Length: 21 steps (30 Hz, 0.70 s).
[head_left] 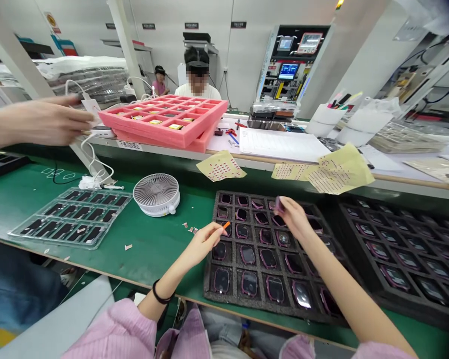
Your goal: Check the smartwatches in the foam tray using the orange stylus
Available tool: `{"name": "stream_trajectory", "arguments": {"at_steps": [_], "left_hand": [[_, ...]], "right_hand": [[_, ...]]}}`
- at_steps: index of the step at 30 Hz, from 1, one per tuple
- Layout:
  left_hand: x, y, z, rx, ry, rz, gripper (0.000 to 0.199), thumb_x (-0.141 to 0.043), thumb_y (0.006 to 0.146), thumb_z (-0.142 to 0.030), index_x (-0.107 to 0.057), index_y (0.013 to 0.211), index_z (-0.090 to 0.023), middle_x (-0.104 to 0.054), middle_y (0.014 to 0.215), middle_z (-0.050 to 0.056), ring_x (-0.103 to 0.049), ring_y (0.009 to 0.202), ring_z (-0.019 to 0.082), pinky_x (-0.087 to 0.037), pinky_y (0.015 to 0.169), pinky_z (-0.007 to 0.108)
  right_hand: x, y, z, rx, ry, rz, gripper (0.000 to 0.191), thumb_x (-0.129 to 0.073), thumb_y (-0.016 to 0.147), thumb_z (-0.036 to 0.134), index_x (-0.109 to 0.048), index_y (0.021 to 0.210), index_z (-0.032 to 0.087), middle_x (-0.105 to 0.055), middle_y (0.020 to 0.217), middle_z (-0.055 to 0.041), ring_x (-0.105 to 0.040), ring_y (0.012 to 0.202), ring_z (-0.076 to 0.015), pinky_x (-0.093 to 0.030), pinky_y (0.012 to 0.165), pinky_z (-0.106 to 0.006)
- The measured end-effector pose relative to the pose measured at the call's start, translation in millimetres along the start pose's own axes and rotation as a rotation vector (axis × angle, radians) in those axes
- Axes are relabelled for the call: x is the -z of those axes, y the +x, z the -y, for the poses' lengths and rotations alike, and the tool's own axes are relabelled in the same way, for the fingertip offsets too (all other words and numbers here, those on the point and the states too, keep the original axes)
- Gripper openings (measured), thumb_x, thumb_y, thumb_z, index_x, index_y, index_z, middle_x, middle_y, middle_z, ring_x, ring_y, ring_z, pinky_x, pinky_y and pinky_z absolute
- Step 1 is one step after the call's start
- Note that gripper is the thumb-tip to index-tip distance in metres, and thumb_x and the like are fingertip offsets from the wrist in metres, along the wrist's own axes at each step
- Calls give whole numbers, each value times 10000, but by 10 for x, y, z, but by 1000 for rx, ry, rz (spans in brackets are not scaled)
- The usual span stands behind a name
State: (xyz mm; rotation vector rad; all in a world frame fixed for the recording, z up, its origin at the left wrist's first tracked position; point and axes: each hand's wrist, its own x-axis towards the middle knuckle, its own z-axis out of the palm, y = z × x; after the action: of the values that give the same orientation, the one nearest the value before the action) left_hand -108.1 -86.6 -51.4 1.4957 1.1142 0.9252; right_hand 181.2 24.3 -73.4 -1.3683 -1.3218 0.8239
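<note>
My left hand pinches a thin orange-tipped stick, whose tip sits just above the near-left part of a black foam tray. The tray holds several rows of dark, pink-rimmed watch-like devices, one of them near my left hand. My right hand is over the tray's far side, with a small pink-and-dark piece between its fingertips. That piece is partly hidden by the fingers, so its exact shape is hard to tell.
A second black foam tray lies to the right. On the green mat are a white fan, a clear tray and small pink scraps. A co-worker's hand reaches in near a pink foam tray.
</note>
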Motion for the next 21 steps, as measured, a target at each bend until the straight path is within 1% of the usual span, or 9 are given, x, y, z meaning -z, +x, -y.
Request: {"name": "stream_trajectory", "arguments": {"at_steps": [2, 4, 5, 6, 8, 11, 17, 19, 21], "left_hand": [[-159, 77, -89, -13, -93, 42, 381, -416, 900, -508, -570, 918, -159, -325, 531, -85, -265, 447, 73, -226, 454, 200], [-296, 132, -162, -29, -128, 61, 395, -429, 899, -519, -577, 923, -153, -315, 518, -89, -251, 435, 66, -208, 440, 197], [-348, 149, -189, -35, -130, 68, 401, -433, 898, -526, -577, 903, -152, -317, 516, -88, -252, 434, 63, -204, 436, 197], [-387, 160, -209, -39, -128, 73, 407, -434, 897, -532, -574, 868, -150, -319, 516, -86, -255, 434, 60, -204, 434, 196], [-430, 169, -231, -44, -125, 79, 426, -429, 898, -542, -551, 781, -151, -320, 515, -83, -256, 434, 55, -208, 433, 197], [-432, 169, -226, -49, -118, 67, 436, -427, 903, -534, -520, 713, -153, -309, 510, -83, -247, 434, 51, -212, 437, 199], [-362, 172, -222, -70, -48, 47, 433, -431, 911, -496, -553, 699, -139, -325, 493, -77, -259, 437, 52, -218, 450, 205], [-341, 172, -250, -64, -40, 69, 436, -439, 905, -492, -565, 693, -133, -336, 475, -77, -263, 429, 51, -218, 449, 206], [-332, 174, -281, -50, -67, 102, 445, -451, 894, -507, -572, 691, -130, -335, 455, -80, -256, 416, 48, -211, 441, 206]], "right_hand": [[-247, -230, 237, -41, 134, 122, 432, -511, 762, 644, -567, 824, 220, -514, 627, 14, -493, 513, -135, -462, 480, -291], [-461, -452, 453, -208, 559, 380, 293, -632, 755, 493, -580, 839, 217, -437, 561, 59, -391, 432, -93, -371, 402, -228], [-545, -548, 542, -271, 702, 452, 257, -678, 741, 437, -572, 808, 213, -417, 538, 74, -356, 403, -75, -331, 376, -206], [-611, -629, 614, -308, 793, 478, 244, -700, 740, 405, -559, 770, 209, -422, 524, 79, -334, 382, -62, -305, 359, -191], [-692, -743, 705, -346, 870, 506, 277, -712, 755, 389, -520, 694, 200, -423, 490, 85, -307, 348, -48, -280, 335, -178], [-722, -809, 746, -341, 874, 512, 321, -691, 793, 401, -490, 653, 194, -418, 453, 85, -330, 337, -47, -305, 342, -174], [-715, -821, 777, -288, 818, 457, 323, -704, 784, 410, -483, 680, 200, -454, 448, 85, -385, 345, -53, -329, 357, -172], [-719, -831, 796, -268, 785, 426, 314, -724, 764, 404, -495, 706, 198, -453, 447, 96, -379, 326, -43, -307, 343, -160], [-727, -842, 811, -287, 809, 454, 331, -726, 756, 412, -480, 700, 198, -442, 445, 108, -337, 293, -25, -265, 319, -147]]}}
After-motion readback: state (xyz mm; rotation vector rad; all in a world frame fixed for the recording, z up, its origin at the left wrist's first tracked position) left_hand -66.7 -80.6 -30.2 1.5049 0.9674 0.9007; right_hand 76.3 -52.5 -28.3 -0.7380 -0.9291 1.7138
